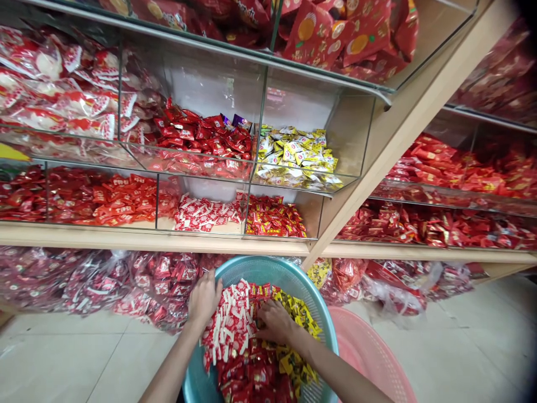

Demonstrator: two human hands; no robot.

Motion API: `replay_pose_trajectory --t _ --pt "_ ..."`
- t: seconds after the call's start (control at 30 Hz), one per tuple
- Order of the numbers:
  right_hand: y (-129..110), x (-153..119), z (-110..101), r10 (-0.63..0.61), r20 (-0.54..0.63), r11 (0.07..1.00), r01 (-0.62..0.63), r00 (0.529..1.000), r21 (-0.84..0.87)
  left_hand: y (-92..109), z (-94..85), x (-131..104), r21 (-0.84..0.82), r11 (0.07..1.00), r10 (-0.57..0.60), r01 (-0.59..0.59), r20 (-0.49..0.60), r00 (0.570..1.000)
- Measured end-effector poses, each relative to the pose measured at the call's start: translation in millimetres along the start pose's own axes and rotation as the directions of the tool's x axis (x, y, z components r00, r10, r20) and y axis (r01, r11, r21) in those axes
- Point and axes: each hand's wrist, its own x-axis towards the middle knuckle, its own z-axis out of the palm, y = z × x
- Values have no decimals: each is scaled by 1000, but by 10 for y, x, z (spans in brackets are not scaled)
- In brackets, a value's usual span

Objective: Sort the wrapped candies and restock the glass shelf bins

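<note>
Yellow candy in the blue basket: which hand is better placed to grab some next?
Probably the right hand: it's down inside the blue basket, close beside the yellow candy. The left hand is at the rim on the opposite side.

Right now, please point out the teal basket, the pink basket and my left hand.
Teal basket (pixel 260 270), head view: far inner wall.
Pink basket (pixel 375 352), head view: right side wall.
Left hand (pixel 203 300), head view: back of hand.

free: between forearms (pixel 175 354), over teal basket (pixel 311 286) | obstacle: shelf edge (pixel 235 243) ahead
</note>
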Motion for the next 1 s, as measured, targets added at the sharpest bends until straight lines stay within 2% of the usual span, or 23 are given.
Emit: replay_pose_trajectory --t 0.13,0.4,0.5,0.63,0.73,0.83,0.9,1.0 --pt "-5 22 2 30 28 999 -31 999 12 25 -48 -5 16 1000 7 -7 -5 1000" --pt "46 -24 -33 -21 26 997 19 999 77 28 -36 -4 15 1000 2 -2 2 1000" --pt "99 -53 -29 -9 -17 984 12 1000 175 42 -57 -6 18 1000 1 -1 6 1000" --pt "131 -92 -121 75 -138 923 -16 988 384 66 -105 -11 31 1000 -2 1 24 1000" --pt "166 -164 -304 156 -228 848 -12 961 530 75 -121 -13 34 999 -4 3 28 1000" --pt "278 -309 -519 237 -313 814 -12 919 581 77 -126 -14 52 999 6 -7 14 1000" --pt "393 -444 -619 298 -348 833 -64 889 550 78 -129 -16 65 998 10 -11 10 1000" --pt "557 -670 -649 395 -368 877 -227 842 423 80 -132 -19 70 998 1 -2 12 1000"
